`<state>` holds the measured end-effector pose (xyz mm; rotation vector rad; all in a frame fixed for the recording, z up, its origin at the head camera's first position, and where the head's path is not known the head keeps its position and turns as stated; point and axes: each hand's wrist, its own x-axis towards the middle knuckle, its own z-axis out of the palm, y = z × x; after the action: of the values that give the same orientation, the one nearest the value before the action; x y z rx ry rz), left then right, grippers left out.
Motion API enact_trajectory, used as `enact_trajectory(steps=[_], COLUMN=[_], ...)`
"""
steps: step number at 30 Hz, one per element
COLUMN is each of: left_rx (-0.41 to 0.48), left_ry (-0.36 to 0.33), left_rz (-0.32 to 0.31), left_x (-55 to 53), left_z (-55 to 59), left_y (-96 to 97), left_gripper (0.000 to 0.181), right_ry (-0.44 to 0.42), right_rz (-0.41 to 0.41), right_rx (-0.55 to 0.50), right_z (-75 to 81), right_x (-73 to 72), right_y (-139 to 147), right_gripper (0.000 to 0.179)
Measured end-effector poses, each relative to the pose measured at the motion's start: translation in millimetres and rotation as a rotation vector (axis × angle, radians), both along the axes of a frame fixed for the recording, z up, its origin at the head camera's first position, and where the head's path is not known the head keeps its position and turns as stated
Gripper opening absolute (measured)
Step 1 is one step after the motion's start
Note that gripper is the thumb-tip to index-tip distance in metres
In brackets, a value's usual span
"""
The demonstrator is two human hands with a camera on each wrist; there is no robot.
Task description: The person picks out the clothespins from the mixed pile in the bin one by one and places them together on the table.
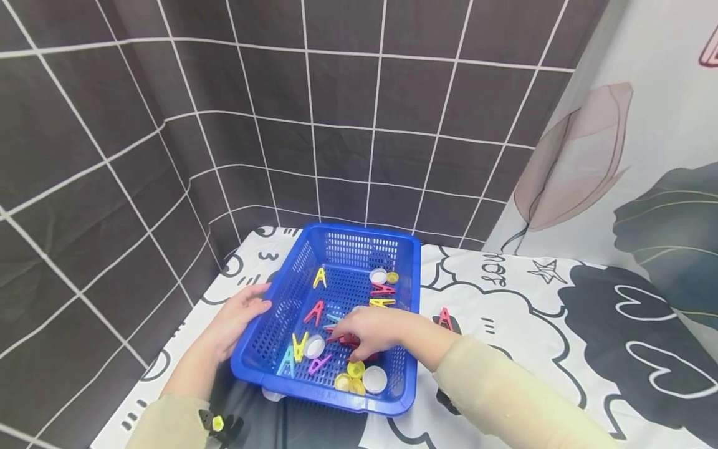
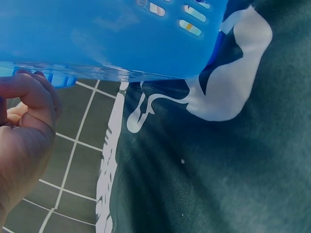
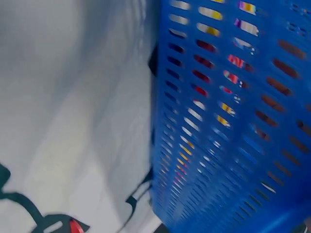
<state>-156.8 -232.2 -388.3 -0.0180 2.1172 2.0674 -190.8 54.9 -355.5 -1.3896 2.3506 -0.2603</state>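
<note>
Pale sleeves lie closest: the right sleeve leads to a right hand that reaches down inside the blue basket, thumb and forefinger apart among red pegs; I cannot tell whether it pinches one. The left hand is at the basket's left rim, fingers bent; whether it grips or merely steadies is unclear. Pegs and caps lie loose on the basket floor, the yellow caps and a white cap crowded just below the right thumb. That crowding is probably the main hazard: a careless sweep of the thumb could scatter the caps or hook a second peg, since the red ones overlap. The right forearm crosses the rim, so leaning on it might shove or tilt the basket, more so if the left hand's hold is slack. A lone red peg shows outside the basket, beside the right forearm, where the sleeve could brush it. As for writing, "LOVE" can be read on the patterned cloth; no brand or label is legible on the basket, pegs or caps.
</note>
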Motion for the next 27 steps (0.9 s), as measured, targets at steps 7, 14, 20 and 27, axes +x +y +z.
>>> enact_trajectory(steps=[7,14,20,27], left_rx=[0.014,0.016,0.000,-0.006], left_ry=[0.013,0.012,0.005,0.005], left_rz=[-0.010,-0.005,0.000,0.007], left_x=[-1.5,-1.2,-0.6,0.1], left_z=[-1.0,-0.2,-0.7,-0.6], left_y=[0.1,-0.9,-0.8,0.3], left_gripper=[0.053,0.053,0.052,0.052], right_ry=[-0.018,-0.021,-0.021,-0.012], right_rz=[-0.062,-0.092,-0.057,-0.050], right_rx=[0.061,0.126,0.108,0.114], right_z=[-11.0,-15.0,-16.7,-16.5], right_x=[1.3,1.2,1.7,4.1], right_y=[-5,-8,-9,-11], right_gripper=[0.045,0.045,0.041,0.034])
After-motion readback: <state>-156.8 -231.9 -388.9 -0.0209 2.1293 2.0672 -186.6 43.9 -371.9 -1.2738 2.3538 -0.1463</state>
